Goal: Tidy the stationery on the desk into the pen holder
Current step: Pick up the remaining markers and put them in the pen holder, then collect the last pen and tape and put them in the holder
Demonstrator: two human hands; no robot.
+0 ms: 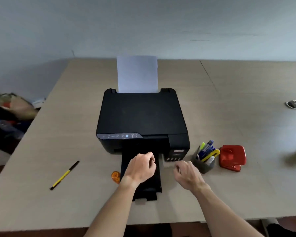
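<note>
while your loosely curled, empty right hand (186, 175) sits just left of the pen holder (203, 164), the pen (64, 175) lies far off beyond your half-closed, empty left hand (141, 168).

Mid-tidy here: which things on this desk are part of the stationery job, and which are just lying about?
Part of the job:
grey pen holder, already stuffed
yellow-and-black pen, lying loose
orange correction-tape dispenser, beside the printer's tray

Just lying about:
black inkjet printer
white paper sheet
red hole punch
</note>
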